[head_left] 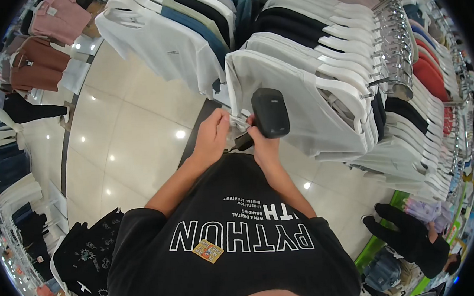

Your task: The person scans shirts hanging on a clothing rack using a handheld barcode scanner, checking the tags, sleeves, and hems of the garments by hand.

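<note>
My right hand (265,148) is closed around a black handheld device with a rounded, oblong head (271,112); its exact kind I cannot make out. A small black block (243,141) shows beside the fingers, perhaps part of the same device. My left hand (210,137) pinches a small whitish piece (239,124) between the two hands, cloth or a tag, too blurred to tell. Just beyond hangs a light grey shirt (293,98) on a white hanger, its edge close to my left fingertips. The device head covers part of that shirt.
Several shirts on white hangers crowd a metal rail (397,57) ahead and to the right. A white long-sleeved shirt (163,49) hangs ahead-left. Tiled floor (133,138) lies left. Black garments (89,260) stand near my left elbow. Another person (416,240) is at lower right.
</note>
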A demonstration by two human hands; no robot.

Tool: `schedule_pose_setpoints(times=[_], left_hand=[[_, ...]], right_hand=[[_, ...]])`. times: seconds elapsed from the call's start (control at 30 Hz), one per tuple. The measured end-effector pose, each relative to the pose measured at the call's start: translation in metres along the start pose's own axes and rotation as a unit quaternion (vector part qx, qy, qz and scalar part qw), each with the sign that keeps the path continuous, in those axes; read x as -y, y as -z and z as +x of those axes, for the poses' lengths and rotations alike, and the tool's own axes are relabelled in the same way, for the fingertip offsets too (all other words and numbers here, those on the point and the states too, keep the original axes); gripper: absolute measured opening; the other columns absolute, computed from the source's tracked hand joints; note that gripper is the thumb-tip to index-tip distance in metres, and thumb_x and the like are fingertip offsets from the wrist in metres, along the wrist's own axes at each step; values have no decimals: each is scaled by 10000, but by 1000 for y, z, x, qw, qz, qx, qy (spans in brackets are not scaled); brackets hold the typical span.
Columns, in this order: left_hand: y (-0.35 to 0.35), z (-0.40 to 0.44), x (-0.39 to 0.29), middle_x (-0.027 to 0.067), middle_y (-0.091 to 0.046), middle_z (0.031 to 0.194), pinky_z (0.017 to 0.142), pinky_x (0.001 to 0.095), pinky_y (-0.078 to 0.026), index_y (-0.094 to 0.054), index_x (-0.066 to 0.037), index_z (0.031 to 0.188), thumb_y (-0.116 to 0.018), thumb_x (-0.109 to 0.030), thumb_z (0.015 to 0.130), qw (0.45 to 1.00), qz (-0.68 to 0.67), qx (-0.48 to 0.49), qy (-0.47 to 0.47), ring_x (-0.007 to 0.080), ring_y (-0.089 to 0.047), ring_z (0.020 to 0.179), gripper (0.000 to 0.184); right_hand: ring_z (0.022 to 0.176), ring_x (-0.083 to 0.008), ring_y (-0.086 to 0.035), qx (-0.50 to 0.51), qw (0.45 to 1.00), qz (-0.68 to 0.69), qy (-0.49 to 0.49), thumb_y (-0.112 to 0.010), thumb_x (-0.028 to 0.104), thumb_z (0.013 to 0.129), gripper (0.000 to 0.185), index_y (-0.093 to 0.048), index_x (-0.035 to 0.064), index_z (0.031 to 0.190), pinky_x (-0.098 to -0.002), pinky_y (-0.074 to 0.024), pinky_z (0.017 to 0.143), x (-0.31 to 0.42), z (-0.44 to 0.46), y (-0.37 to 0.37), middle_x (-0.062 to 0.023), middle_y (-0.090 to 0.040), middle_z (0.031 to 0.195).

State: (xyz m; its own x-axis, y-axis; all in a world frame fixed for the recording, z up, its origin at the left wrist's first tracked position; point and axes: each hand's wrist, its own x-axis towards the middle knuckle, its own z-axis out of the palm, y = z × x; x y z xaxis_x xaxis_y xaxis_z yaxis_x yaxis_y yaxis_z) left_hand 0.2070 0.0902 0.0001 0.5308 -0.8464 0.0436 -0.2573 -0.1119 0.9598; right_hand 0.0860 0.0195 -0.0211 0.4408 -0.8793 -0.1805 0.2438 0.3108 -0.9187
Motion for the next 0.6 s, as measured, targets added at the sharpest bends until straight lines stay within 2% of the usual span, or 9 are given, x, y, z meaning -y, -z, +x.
schedule_pose_setpoints(times=[0.03, 0.07, 0.17, 0.3, 0.37, 0.47, 0.5, 0.53, 0.6], left_hand=[[2, 3, 5, 92, -527, 727, 637, 296, -416, -515, 19, 874, -478, -182, 899, 999, -42, 13, 26, 169, -513, 678, 206], [4, 7, 9, 79, -513, 720, 634, 287, -407, -504, 24, 878, -458, -197, 916, 995, -84, 25, 52, 139, -492, 667, 228], [7, 17, 10, 27, -482, 687, 604, 260, -380, -526, 9, 837, -438, -218, 931, 983, -160, 69, 54, 78, -430, 653, 261], [27, 29, 6, -48, -459, 689, 616, 203, -351, -552, -31, 815, -544, -189, 875, 967, -161, 182, 76, 44, -413, 660, 170], [36, 31, 7, -52, -471, 684, 599, 193, -349, -578, -30, 807, -635, -171, 815, 962, -141, 225, 58, 38, -416, 644, 152], [54, 32, -2, -37, -532, 678, 575, 199, -363, -615, -28, 774, -736, -131, 705, 972, -16, 233, 11, 38, -455, 632, 173], [57, 30, 2, -30, -549, 678, 571, 200, -364, -622, -27, 760, -739, -120, 697, 977, -19, 210, 8, 38, -465, 631, 162], [60, 30, 7, -22, -566, 678, 566, 200, -366, -629, -26, 746, -741, -110, 689, 982, -22, 188, 6, 37, -476, 630, 151], [65, 29, 17, -8, -590, 675, 549, 199, -361, -642, -28, 738, -741, -106, 687, 992, -12, 127, -9, 34, -485, 624, 136]], right_hand=[[824, -138, -527, 23, 994, 101, -39, -542, -68, 703, 254, -559, 6, 945, -275, -417, 747, 7, 3, -1, -46, -553, 867], [853, -152, -513, 34, 987, 135, -78, -488, -87, 683, 345, -534, 9, 1011, -270, -411, 779, 16, 4, -2, -53, -535, 904], [869, -149, -513, 140, 959, 172, -178, -489, -64, 683, 355, -526, 13, 1028, -268, -421, 780, 22, 13, 10, -58, -531, 923], [821, -153, -534, 251, 923, 206, -204, -503, -42, 681, 403, -522, -3, 1082, -273, -438, 748, 33, 21, 17, -64, -548, 866], [806, -149, -540, 269, 931, 143, -201, -548, -29, 685, 427, -522, -6, 1110, -268, -439, 737, 44, 23, 17, -66, -565, 857], [813, -134, -544, 278, 943, 11, -182, -624, -7, 679, 471, -526, 1, 1140, -252, -432, 735, 63, 21, 15, -71, -586, 865], [820, -127, -544, 278, 944, -38, -172, -650, 0, 675, 487, -528, 4, 1147, -246, -429, 737, 67, 18, 15, -72, -592, 871], [831, -109, -544, 269, 945, -65, -175, -701, 10, 663, 449, -555, 13, 1088, -245, -432, 720, 69, 17, 15, -64, -599, 893], [807, -103, -549, 246, 944, -155, -156, -706, 12, 666, 374, -577, 17, 1017, -247, -441, 696, 67, 12, 15, -51, -604, 871]])
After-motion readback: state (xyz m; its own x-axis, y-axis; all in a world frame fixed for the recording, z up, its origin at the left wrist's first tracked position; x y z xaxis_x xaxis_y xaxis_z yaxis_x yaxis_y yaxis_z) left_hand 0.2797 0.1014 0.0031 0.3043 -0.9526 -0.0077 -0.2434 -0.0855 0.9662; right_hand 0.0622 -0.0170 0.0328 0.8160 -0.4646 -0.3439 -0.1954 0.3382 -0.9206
